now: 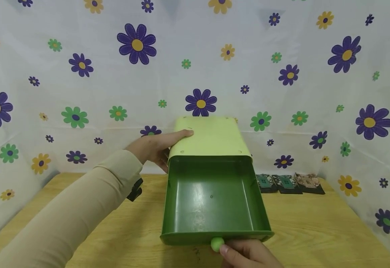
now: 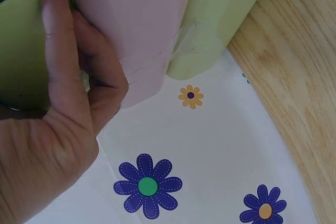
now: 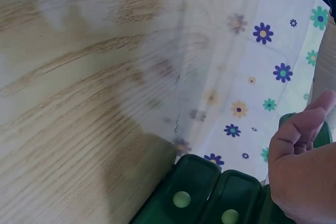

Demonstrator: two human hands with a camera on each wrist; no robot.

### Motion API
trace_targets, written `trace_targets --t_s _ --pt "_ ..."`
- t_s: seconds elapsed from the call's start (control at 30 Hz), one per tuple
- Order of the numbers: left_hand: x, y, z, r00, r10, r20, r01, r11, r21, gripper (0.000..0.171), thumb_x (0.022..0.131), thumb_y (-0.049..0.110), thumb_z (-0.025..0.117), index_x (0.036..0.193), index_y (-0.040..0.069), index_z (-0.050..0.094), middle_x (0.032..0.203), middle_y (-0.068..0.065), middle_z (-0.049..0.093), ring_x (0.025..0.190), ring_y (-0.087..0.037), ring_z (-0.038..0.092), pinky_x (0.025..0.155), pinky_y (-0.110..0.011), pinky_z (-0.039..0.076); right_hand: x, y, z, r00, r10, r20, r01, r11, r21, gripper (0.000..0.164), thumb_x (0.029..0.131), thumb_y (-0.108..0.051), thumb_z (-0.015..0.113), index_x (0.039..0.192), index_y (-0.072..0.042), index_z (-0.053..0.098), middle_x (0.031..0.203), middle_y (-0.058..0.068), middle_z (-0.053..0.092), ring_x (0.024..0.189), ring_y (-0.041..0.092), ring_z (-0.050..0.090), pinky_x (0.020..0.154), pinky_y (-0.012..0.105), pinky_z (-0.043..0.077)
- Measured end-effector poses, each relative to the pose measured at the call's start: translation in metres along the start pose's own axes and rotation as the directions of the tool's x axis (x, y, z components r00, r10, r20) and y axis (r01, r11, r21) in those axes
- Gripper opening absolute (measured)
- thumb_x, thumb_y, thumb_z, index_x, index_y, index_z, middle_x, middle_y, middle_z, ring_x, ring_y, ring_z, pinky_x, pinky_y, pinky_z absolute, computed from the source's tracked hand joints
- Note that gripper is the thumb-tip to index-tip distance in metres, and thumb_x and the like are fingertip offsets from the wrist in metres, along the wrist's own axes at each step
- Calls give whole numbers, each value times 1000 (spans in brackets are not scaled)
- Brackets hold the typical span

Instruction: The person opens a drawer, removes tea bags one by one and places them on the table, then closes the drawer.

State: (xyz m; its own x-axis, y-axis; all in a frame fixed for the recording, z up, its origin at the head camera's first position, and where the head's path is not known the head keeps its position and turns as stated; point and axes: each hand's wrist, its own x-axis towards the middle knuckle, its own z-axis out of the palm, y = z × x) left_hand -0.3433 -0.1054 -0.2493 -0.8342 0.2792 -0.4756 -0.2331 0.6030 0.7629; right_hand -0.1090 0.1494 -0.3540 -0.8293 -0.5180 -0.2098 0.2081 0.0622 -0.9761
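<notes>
A small drawer unit point(image 1: 211, 136) with a pale yellow-green top stands on the table in the head view. Its dark green drawer point(image 1: 215, 208) is pulled out towards me, and its inside is bare. My left hand point(image 1: 156, 147) grips the unit's left side, thumb over the top edge. In the left wrist view, pink and pale green side panels point(image 2: 136, 24) show beside that hand. At the drawer front, my right hand point(image 1: 250, 253) pinches the round light green knob point(image 1: 217, 244). Other closed drawer fronts point(image 3: 197, 177) with round knobs appear in the right wrist view.
Several flat dark packets with printed labels point(image 1: 287, 183) lie at the back right of the wooden table point(image 1: 322, 230). A black item point(image 1: 135, 190) is partly hidden behind my left forearm. White flowered cloth point(image 1: 168, 82) surrounds the table.
</notes>
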Motion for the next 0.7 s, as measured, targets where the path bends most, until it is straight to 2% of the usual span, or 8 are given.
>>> trace_targets --t_s 0.17,0.37,0.43,0.57,0.7 --pt "-1 0 0 1000 -8 -9 8 1000 -2 90 82 85 43 120 4 51 107 -22 62 83 -31 67 72 -42 61 0 -2 2 999 1 -46 -1 1000 -5 47 102 -36 54 118 8 65 72 1 61 55 6 48 51 20 43" --pt "-1 -1 1 1000 -2 -5 2 1000 4 91 81 86 43 119 4 53 106 -21 63 81 -30 68 70 -41 61 0 -12 0 997 -22 -67 18 998 -62 45 103 -38 54 107 4 68 76 3 68 57 7 54 53 21 47" --pt "0 -1 0 1000 -1 -4 1 1000 6 91 81 87 43 119 4 54 106 -21 63 81 -30 68 70 -41 61 1 -16 -3 998 -46 -51 43 998 -48 45 104 -37 52 110 5 67 76 3 68 57 7 56 53 21 49" --pt "0 0 0 1000 -3 -12 3 1000 1 90 80 87 43 117 6 54 104 -19 64 81 -30 68 71 -42 61 7 -23 -9 993 -119 -19 119 993 -12 46 107 -33 47 126 7 60 78 1 68 57 6 59 54 21 50" --pt "0 0 1 1000 -5 -15 5 1000 -2 87 81 86 43 115 7 55 101 -18 65 80 -30 68 71 -42 62 13 -26 -14 983 -182 12 182 983 -8 47 108 -31 44 129 9 56 81 -1 69 54 5 60 52 21 48"
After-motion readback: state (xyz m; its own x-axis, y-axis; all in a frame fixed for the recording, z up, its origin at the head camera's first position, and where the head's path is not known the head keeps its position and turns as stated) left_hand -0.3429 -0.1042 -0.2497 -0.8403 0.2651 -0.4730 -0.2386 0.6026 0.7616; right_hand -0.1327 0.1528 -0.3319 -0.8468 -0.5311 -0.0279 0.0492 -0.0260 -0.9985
